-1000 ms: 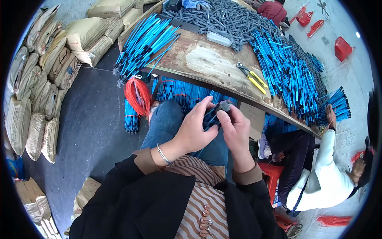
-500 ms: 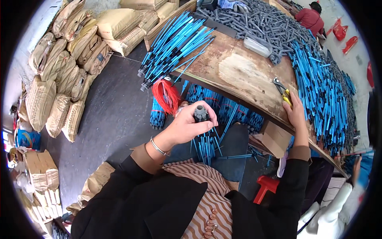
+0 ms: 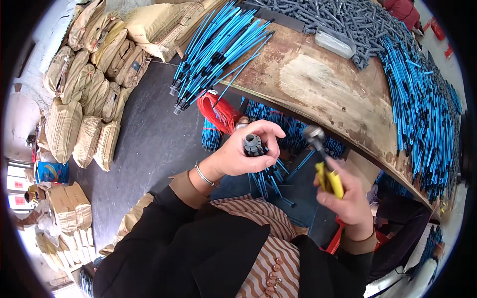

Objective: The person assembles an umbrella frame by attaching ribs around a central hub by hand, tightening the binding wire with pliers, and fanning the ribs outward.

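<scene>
My left hand is curled round a bundle of blue tubes with grey plastic ends. The ends point up out of my fist and the tubes hang below it. To the right, over the near side of the bench, my right hand grips a pair of pincers by their yellow handles. Their metal head is blurred and points up and left, apart from the bundle. My palm and fingers hide part of the tubes.
Finished-looking blue tubes overhang the left corner of the wooden bench, above a bunch of red ties. Grey plastic parts, a clear box and more blue tubes cover the bench's far and right sides. Paper sacks are stacked at left.
My right hand has lifted the pincers off the bench and brought them left, nearer the bundle. My left hand still holds the bundle. The whole view has shifted slightly.
</scene>
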A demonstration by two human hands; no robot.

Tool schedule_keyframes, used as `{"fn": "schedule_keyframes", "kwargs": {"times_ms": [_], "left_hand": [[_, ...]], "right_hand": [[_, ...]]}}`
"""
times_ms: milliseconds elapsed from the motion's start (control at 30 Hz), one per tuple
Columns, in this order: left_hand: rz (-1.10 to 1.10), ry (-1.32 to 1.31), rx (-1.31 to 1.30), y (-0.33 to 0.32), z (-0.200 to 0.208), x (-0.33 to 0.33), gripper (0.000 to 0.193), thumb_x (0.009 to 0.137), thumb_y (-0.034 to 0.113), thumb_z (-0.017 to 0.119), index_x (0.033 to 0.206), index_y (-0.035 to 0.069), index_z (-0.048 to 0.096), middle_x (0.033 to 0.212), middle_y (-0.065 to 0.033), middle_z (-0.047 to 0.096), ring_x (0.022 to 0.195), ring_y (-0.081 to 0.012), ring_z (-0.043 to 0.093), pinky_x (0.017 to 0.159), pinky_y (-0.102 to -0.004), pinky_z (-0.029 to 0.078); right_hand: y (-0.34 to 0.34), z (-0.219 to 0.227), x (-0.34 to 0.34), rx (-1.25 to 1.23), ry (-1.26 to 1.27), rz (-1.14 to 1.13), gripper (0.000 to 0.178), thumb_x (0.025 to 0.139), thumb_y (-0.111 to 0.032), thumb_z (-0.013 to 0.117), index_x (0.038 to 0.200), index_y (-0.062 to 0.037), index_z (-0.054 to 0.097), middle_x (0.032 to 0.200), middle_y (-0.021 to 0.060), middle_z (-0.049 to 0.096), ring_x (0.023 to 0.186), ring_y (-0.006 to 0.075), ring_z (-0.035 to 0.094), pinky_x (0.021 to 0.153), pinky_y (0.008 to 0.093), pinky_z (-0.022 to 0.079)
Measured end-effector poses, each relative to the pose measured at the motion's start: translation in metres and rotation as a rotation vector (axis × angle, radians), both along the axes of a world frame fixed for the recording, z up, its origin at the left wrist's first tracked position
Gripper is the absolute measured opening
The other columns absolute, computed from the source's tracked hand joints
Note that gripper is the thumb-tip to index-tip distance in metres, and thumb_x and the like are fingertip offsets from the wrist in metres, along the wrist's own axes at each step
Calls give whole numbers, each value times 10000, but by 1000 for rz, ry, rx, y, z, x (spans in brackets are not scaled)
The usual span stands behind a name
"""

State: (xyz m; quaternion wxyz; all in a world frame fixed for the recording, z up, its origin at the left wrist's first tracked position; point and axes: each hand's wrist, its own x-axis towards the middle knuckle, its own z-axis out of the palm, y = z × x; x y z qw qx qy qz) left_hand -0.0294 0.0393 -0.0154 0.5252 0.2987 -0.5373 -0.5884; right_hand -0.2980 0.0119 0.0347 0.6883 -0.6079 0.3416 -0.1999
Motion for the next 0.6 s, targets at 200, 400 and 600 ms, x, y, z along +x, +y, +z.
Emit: {"fn": "schedule_keyframes", "kwargs": {"times_ms": [200, 400, 600], "left_hand": [[48, -131, -29, 1, 10, -14, 333, 715, 1, 632, 1030, 2, 525, 752, -46, 577, 707, -130, 557, 673, -273, 457], [21, -265, 9, 1, 16, -20, 187, 670, -15, 627, 853, 6, 593, 822, -61, 621, 715, -116, 569, 650, -252, 455], [-67, -350, -44, -4, 19, -22, 202, 673, -12, 630, 868, 7, 581, 822, -75, 619, 714, -126, 570, 650, -256, 456]], "right_hand": [[7, 20, 3, -185, 118, 282, 630, 740, -29, 686, 1307, 22, 418, 901, 74, 611, 774, 127, 563, 691, 250, 452], [4, 40, 0, -241, 275, 279, 489, 744, -27, 683, 1200, 42, 521, 818, 82, 623, 775, 132, 578, 723, 267, 457], [-7, 53, -9, -170, 351, 302, 332, 738, -36, 693, 1045, 54, 602, 773, 92, 629, 772, 131, 595, 760, 268, 459]]}}
